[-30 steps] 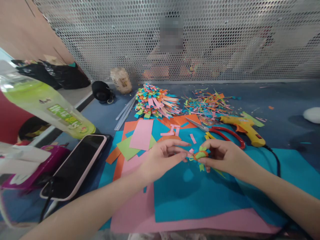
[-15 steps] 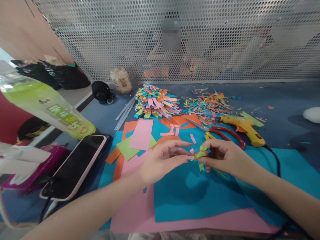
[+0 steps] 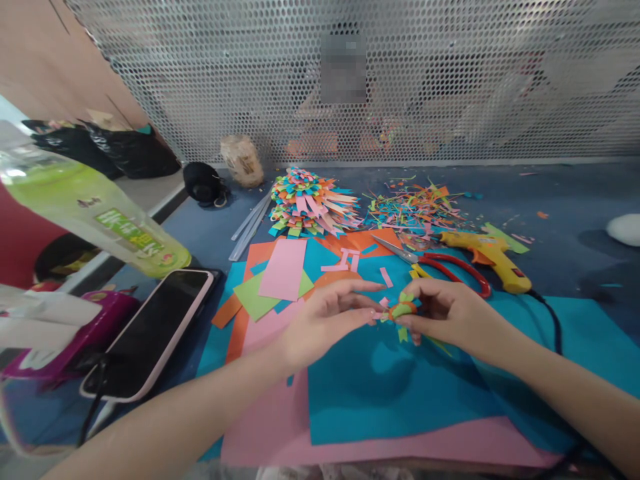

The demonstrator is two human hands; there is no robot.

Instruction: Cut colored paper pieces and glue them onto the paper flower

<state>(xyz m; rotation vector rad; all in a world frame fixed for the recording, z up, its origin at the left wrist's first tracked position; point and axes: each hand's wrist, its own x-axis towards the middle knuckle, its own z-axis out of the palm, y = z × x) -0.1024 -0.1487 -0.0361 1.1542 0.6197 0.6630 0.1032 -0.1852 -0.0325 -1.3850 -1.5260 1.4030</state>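
Above the blue paper sheet [image 3: 395,400], a small craft piece of green and orange paper strips [image 3: 403,309] is held up between my two hands. My right hand [image 3: 445,313] is closed around its right side with thumb and fingers. My left hand [image 3: 335,313] pinches a small pink paper strip [image 3: 379,315] at the left side of the piece; its index finger stretches out above. A green notched strip end hangs below the piece. Part of the piece is hidden behind my right fingers. Red-handled scissors [image 3: 453,267] lie just beyond my right hand.
A yellow glue gun [image 3: 490,257] lies at right, near a pile of paper shreds [image 3: 415,210]. A layered paper-strip cone [image 3: 310,203] stands behind, beside clear glue sticks [image 3: 250,227]. On the left are a drink bottle [image 3: 125,227], a phone [image 3: 150,333] and cables.
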